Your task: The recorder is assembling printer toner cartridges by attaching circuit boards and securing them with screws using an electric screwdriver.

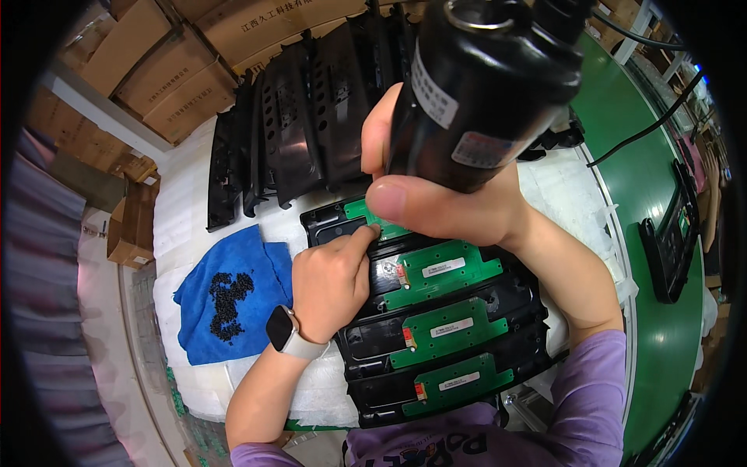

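Note:
My right hand (459,198) is wrapped round a black electric screwdriver (498,93), held upright over the farthest of several black plastic panels. Its tip is hidden behind my hand. On that panel lies a green circuit board (356,210), partly covered by my hand. My left hand (333,272) has its fingers curled, with the index fingertip at the board's near edge. Whether a small part is between its fingertips cannot be seen. Nearer to me, more black panels carry green circuit boards (447,331) with white labels. A blue cloth (198,311) beside my left wrist bears a pile of tiny black screws (227,300).
Black plastic panels (288,124) stand in a row at the far side of the padded white table (187,179). Cardboard boxes (167,86) are stacked behind. To the right runs a green conveyor belt (615,156) with a black panel (673,233) on it and a cable hanging across.

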Tool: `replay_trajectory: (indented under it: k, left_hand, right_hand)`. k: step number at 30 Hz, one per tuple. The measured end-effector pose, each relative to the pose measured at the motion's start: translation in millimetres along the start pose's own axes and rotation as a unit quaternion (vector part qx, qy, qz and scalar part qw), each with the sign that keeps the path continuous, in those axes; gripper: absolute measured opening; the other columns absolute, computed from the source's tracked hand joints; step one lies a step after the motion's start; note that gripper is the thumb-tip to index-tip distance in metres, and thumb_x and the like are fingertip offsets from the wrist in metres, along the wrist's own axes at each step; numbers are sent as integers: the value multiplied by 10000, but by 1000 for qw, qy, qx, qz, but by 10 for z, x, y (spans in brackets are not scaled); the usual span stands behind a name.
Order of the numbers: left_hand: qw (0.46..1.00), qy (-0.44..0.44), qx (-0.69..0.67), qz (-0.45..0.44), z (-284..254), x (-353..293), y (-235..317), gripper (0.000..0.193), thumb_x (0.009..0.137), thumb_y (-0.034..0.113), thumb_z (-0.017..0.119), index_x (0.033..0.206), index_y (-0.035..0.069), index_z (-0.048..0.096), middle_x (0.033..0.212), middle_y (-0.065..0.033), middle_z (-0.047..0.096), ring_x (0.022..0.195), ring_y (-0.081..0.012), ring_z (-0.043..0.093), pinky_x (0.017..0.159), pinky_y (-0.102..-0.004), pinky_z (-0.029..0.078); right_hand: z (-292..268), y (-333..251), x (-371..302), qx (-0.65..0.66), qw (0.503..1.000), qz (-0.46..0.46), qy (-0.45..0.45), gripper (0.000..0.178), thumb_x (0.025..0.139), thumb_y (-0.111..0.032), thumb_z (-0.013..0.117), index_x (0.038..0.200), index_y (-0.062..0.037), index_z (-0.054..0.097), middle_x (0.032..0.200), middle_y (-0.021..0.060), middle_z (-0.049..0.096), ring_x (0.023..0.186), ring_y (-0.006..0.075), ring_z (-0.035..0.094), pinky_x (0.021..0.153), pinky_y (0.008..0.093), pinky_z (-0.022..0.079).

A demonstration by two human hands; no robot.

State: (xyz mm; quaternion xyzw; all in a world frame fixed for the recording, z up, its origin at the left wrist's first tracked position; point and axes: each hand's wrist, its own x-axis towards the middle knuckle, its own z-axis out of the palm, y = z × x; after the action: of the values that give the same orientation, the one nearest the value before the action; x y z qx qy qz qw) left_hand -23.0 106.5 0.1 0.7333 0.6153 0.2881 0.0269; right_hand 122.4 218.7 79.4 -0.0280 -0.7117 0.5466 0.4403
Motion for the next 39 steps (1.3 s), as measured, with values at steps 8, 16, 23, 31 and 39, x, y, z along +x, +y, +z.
replay_trajectory:
  k: [8, 16, 23, 31, 39]
  left_hand:
    - [1000, -1, 3, 2, -8, 5, -12, 221, 764, 19, 538, 967, 66, 613, 659, -117, 596, 561, -313, 581, 480, -398, 444]
    - [1000, -4, 11, 1, -8, -3, -2, 202, 775, 22, 538, 960, 64, 610, 659, -115, 596, 563, -312, 584, 474, -398, 442]
    - [1000, -4, 16, 2, -16, -6, -6, 198, 780, 28, 535, 959, 66, 610, 659, -114, 598, 564, -311, 586, 476, -397, 445]
    - [1000, -2, 17, 6, -14, 2, 11, 196, 768, 24, 530, 946, 66, 600, 660, -117, 599, 573, -316, 586, 485, -403, 449]
    - [1000, 5, 25, 13, -14, -24, -10, 168, 764, 22, 525, 916, 54, 589, 669, -127, 602, 591, -328, 589, 508, -416, 457]
  right_hand:
    - [4, 11, 7, -1, 1000, -3, -1, 190, 689, -109, 717, 809, -33, 591, 767, 27, 565, 671, 92, 528, 595, 224, 428]
    - [9, 40, -12, -16, 999, -30, -5, 198, 691, -94, 717, 825, -32, 585, 789, 30, 564, 681, 92, 530, 605, 226, 433]
    - [9, 47, -29, -17, 1000, -17, -15, 200, 694, -67, 713, 834, -30, 575, 776, 21, 552, 663, 77, 524, 592, 218, 426]
    - [124, -49, -24, -35, 996, 69, 54, 248, 643, -122, 744, 799, -16, 583, 645, 9, 572, 579, 56, 515, 538, 221, 424]
    - [125, 148, 14, -57, 995, -74, 26, 255, 650, -144, 743, 798, -12, 583, 627, 13, 562, 563, 69, 511, 534, 233, 423]
